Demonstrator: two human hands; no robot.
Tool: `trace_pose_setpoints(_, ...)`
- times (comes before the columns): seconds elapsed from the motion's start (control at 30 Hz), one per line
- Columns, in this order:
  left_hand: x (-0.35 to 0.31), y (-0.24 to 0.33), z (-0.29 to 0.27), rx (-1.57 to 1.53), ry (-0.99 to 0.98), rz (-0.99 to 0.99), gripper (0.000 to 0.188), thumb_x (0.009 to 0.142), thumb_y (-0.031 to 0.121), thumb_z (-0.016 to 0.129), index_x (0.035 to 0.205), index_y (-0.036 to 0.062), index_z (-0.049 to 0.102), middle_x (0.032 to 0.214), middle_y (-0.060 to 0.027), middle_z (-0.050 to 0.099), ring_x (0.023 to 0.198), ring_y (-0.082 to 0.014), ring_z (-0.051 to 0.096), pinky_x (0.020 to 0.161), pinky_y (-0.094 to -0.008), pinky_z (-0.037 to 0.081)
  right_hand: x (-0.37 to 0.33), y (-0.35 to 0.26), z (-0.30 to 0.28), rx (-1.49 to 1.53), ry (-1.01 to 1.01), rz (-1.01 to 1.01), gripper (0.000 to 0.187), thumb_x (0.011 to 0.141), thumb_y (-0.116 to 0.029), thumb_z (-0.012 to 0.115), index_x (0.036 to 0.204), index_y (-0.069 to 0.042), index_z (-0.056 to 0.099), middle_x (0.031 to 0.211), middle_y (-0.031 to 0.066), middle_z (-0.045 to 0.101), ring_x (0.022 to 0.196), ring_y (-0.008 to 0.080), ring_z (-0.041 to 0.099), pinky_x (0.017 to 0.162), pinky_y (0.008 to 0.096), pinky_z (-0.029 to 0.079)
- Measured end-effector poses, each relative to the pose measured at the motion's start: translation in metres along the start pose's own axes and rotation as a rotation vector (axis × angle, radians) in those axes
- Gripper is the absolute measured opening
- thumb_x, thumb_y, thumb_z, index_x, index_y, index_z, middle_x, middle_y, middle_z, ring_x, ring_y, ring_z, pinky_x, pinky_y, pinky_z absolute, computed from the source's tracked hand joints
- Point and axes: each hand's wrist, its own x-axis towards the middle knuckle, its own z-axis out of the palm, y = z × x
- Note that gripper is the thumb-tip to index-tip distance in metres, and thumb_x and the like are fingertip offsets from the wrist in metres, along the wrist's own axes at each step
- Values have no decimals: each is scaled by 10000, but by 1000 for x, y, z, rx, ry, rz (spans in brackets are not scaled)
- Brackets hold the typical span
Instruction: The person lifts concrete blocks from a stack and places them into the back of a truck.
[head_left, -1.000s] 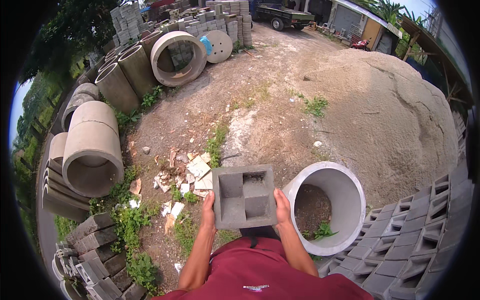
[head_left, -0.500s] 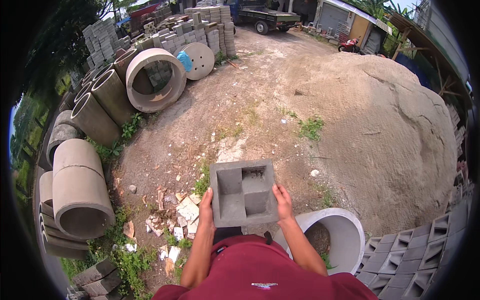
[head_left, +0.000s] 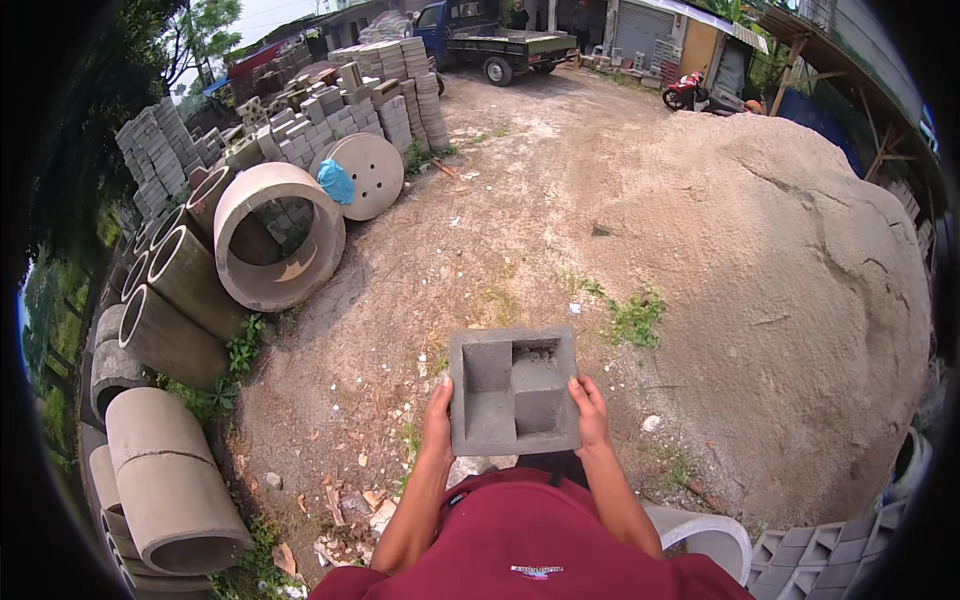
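A square grey concrete ventilation block [head_left: 487, 428] is held up in front of my body, its recessed face toward me. Slanted inner surfaces split the recess into several sections. My left hand [head_left: 438, 415] is closed on its left side, and my right hand [head_left: 590, 408] grips the right side. Both thumbs show along the edges; the other fingers are partly hidden behind the block.
A large sand pile [head_left: 780, 300] rises on the right. Concrete pipes [head_left: 175, 480] line the left, near a round slab with holes [head_left: 375, 185]. Stacked pavers [head_left: 330, 110] and a truck [head_left: 500, 45] stand far ahead. More vent blocks [head_left: 820, 550] lie at lower right.
The view has tilted up and I have moved forward over the dirt; the near pipe and rubble slide toward the lower edge. Both hands keep the same hold on the block.
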Motion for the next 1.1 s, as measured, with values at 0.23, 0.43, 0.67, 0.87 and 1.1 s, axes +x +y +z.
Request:
trace_pose_setpoints(0.23,215,20,82,29,-28,25,445,973,399,504,1229,38,551,1128,-103,630,989,-198,627,882,-345,502,215,-42,2,63,-43,-19,488,934,-234,633,1325,9,473,1154,111,616,1047,171,596,899,313,484)
trace_pose_setpoints(0.43,385,40,160,67,-33,38,544,948,452,505,1291,30,521,1185,-133,615,1054,-253,619,919,-389,506,399,-99,2,-9,-24,-9,510,922,-235,652,1331,8,467,1190,123,610,1073,176,586,914,313,471)
trace_pose_setpoints(0.67,533,88,242,-112,-26,-81,416,962,344,534,1250,44,543,1142,-97,628,1004,-206,630,869,-362,522,567,-150,22,-44,-13,-16,511,921,-226,651,1329,19,465,1180,118,610,1073,175,585,902,303,468)
trace_pose_setpoints(0.87,716,111,268,-55,-34,-31,484,946,419,524,1246,41,559,1132,-121,641,1020,-233,634,879,-381,527,747,-154,47,-39,10,-25,440,930,-220,629,1282,5,492,1129,96,624,1015,165,605,869,298,482)
trace_pose_setpoints(1.1,929,187,315,-14,-56,-30,399,963,354,533,1216,45,557,1100,-80,627,979,-180,617,846,-332,510,959,-174,113,-6,12,-55,325,952,-233,582,1200,-29,531,1070,72,637,956,161,626,826,306,505)
